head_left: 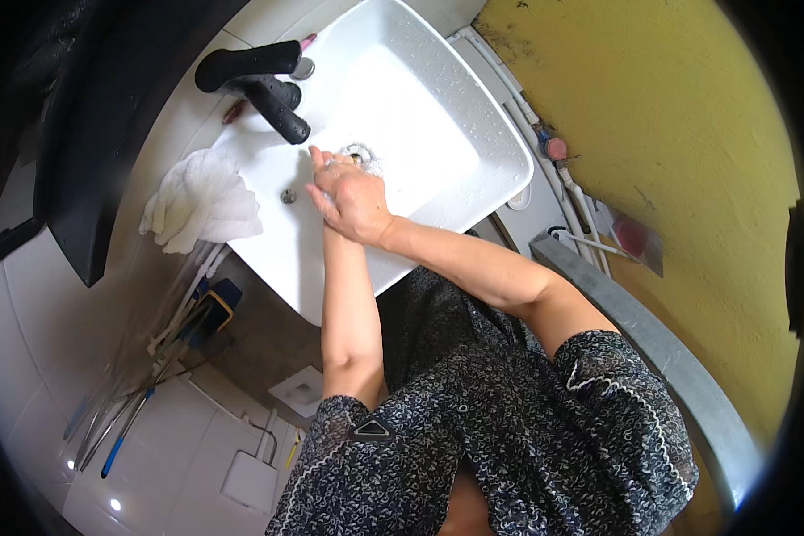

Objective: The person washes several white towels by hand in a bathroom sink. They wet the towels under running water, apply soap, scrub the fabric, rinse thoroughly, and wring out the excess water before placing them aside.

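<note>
Far left: dark frame edge (107,134), curved by lens, above white tiled wall. Lower left: bundle of thin rods and tubes (143,375) leaning vs wall, 1 w/ blue tip, plus blue-and-yellow item (216,304) under basin. Below that, white floor tiles w/ small white square box (252,482) and floor drain plate (299,390).

Left rim of basin: crumpled white cloth (201,201), draped over edge, touching sink. Just right of it, upper: black tap (259,85), 2 dark parts, lever on top and spout angled down toward bowl. Pink-tipped thing behind tap, too small to id.

Centre: white rectangular sink (456,116), wet, droplets on rim, drain (359,156) near the hands. Small round overflow button on inner wall, left of hands.

Hands over bowl, near spout end, pressed together. Left hand (323,201) mostly hidden under right, only fingers showing, forearm straight up from below. Right hand (353,201) laid on top, fingers flat across left, not clamped on any object; wet sheen/foam on skin. Both held flat vs each other, nothing seen between.

Lower centre: dark patterned top w/ short sleeves.

Right: white pipes (545,152) along sink side, grey metal bar (652,348) running diagonally, yellow wall (688,116) behind, small pink item (632,237) at its base.
</note>
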{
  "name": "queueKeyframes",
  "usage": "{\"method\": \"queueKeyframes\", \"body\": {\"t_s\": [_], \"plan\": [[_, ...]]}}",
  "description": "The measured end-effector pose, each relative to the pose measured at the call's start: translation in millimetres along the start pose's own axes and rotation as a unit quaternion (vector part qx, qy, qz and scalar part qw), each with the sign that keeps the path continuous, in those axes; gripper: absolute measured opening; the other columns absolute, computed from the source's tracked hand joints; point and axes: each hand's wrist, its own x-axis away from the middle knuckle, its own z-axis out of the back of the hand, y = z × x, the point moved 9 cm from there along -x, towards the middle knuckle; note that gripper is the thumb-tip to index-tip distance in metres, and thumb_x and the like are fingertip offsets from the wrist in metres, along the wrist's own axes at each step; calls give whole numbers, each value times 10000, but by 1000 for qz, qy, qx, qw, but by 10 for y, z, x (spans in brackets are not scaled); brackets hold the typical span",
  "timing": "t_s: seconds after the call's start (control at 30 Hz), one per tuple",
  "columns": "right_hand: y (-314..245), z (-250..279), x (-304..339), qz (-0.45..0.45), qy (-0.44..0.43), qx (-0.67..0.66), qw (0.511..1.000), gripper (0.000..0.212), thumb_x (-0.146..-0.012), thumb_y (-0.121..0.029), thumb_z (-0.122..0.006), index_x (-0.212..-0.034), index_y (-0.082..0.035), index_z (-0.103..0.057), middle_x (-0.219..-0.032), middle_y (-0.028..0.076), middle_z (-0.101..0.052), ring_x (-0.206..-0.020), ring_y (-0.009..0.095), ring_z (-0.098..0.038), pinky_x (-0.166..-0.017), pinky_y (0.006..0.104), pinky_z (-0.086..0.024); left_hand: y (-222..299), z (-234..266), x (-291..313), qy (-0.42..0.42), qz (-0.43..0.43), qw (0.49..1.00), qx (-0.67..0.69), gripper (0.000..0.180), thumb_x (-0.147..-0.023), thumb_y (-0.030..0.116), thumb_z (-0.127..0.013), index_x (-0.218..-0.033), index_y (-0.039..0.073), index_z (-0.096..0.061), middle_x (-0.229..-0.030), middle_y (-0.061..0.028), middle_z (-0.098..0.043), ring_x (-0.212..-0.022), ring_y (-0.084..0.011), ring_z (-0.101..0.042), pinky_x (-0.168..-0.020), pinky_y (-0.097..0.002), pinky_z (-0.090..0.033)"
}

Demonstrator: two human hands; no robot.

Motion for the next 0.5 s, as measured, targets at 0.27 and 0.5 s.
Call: {"method": "queueKeyframes", "body": {"t_s": [0.27, 0.5], "plan": [[-116, 54, 182, -2, 9, -62, 998, 332, -906, -298, -516, -1127, -67, -607, -908, 231, -644, -820, 431, -613, -785, 494, -482, 28, -36, 93, 12, -38, 999, -30, 467, -990, 483, -392, -1231, 101, -512, -1235, -73, -544, -1144, -217, -526, -972, -374, -430], [551, 256, -697, -63, 6, -31, 997, 491, -964, -424, -401, -823, -54, -690, -776, 205, -661, -793, 378, -639, -790, 452, -490, 2, -176, 262, 135, -18, 990, -23, 566, -933, 521, -528, -1270, 68, -484, -1262, -137, -542, -1175, -287, -530, -988, -481, -436]]}}
